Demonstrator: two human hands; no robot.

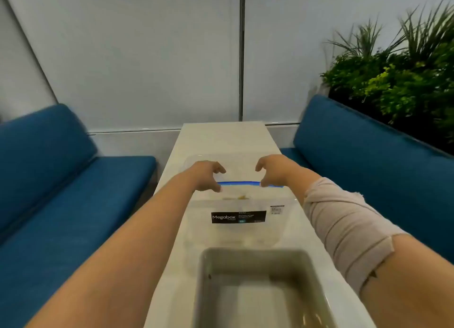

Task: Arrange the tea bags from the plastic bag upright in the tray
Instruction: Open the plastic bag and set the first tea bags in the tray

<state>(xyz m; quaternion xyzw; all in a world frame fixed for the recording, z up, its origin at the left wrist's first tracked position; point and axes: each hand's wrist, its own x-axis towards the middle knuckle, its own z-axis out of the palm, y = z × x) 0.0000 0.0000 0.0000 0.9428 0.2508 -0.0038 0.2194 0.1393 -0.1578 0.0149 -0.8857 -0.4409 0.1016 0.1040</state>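
On a pale narrow table point(221, 141) between blue benches point(61, 192), plants point(398, 77) far right, the left hand point(205, 176) and right hand point(272, 171) pinch the plastic bag's point(245, 229) blue zip, beyond the near tray point(208, 266).

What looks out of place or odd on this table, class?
Nothing stands out. The clear plastic zip bag lies flat, both hands pinching its blue seal; the grey rectangular tray sits squarely on the table.
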